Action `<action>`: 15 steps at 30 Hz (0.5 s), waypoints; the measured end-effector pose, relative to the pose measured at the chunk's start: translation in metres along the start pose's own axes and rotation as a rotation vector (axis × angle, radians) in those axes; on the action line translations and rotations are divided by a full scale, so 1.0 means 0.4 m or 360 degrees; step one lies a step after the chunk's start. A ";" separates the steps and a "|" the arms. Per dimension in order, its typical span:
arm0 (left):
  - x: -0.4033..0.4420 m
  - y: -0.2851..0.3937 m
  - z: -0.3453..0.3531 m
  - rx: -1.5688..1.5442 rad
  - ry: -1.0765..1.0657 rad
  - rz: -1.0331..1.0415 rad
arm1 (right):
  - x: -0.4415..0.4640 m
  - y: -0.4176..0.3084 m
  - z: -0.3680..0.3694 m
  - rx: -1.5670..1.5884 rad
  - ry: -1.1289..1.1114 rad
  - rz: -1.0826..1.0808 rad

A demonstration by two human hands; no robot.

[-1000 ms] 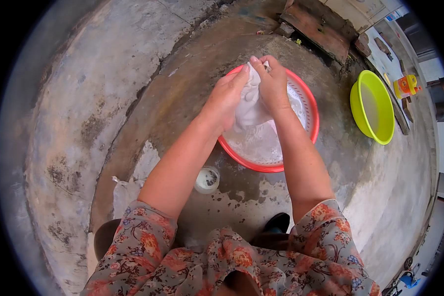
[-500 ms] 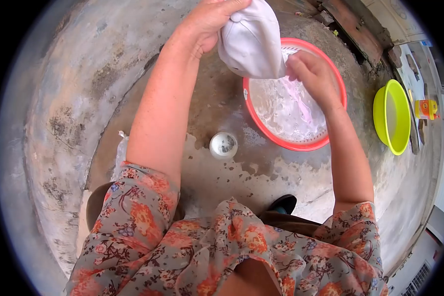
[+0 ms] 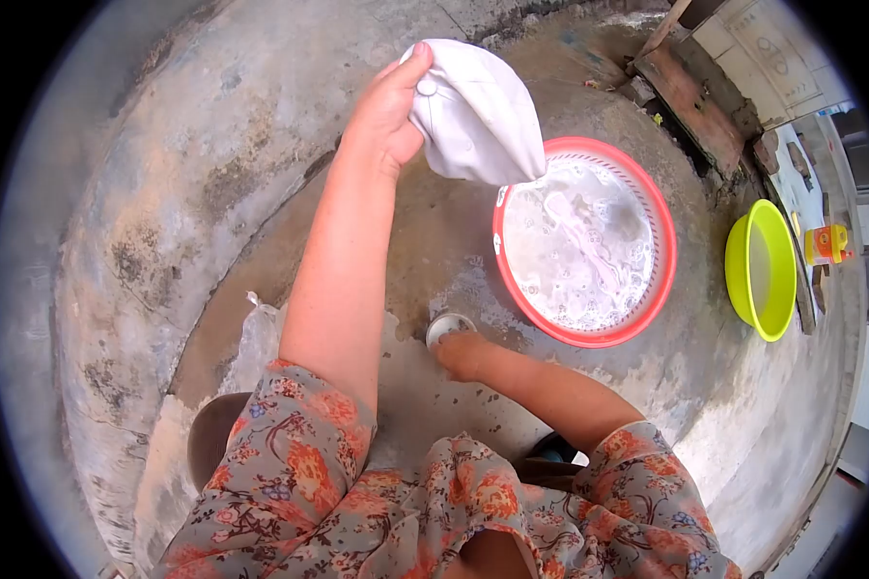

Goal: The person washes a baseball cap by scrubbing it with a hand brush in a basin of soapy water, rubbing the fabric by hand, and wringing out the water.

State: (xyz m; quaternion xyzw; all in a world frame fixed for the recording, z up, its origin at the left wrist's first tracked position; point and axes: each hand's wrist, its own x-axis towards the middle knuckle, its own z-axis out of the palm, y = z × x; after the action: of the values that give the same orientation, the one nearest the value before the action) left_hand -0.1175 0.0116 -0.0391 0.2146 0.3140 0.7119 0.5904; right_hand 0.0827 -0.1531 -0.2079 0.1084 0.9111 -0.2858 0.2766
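Note:
A white cap [image 3: 478, 111] with a button on its crown hangs from my left hand [image 3: 393, 111]. My thumb presses on the cloth near the button, and the cap's lower edge overlaps the near rim of the red basin. Down by my feet, my right hand [image 3: 462, 355] reaches into a small white bowl [image 3: 446, 324] on the floor. Its fingers are hidden inside the bowl, so I cannot see whether they hold anything. The red basin [image 3: 589, 340] contains foamy water with a pale pinkish strip of cloth [image 3: 589, 246] in it.
A yellow-green basin [image 3: 741, 270] stands tilted on the right. Beyond it is a yellow container with an orange label [image 3: 826, 245]. A clear plastic bag [image 3: 251, 338] lies left of my legs. Broken boards and debris [image 3: 695, 106] line the far right edge of the wet concrete floor.
My right hand has left the cap and moved down into the small white bowl. My left hand still holds the cap, now lower in view.

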 end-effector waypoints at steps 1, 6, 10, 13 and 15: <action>-0.005 -0.005 -0.002 -0.0138 -0.0035 -0.0053 | 0.009 -0.002 0.004 0.0079 0.0055 0.0099; -0.015 -0.022 -0.007 -0.0351 -0.0133 -0.0174 | 0.065 0.005 0.014 0.0473 0.0016 0.0469; -0.025 -0.035 0.003 -0.0419 -0.0133 -0.0237 | 0.065 0.011 0.008 0.0410 -0.0083 0.0313; -0.026 -0.042 0.001 -0.0441 -0.0165 -0.0235 | 0.058 0.003 -0.004 0.0437 -0.0238 0.0309; -0.025 -0.046 0.000 -0.0459 -0.0207 -0.0224 | 0.058 0.001 -0.010 0.0433 -0.0249 0.0324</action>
State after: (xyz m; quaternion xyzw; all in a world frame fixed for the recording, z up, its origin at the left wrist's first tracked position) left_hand -0.1022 0.0039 -0.0513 0.1507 0.1840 0.6911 0.6825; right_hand 0.0619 -0.1497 -0.2187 0.2139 0.8241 -0.3846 0.3567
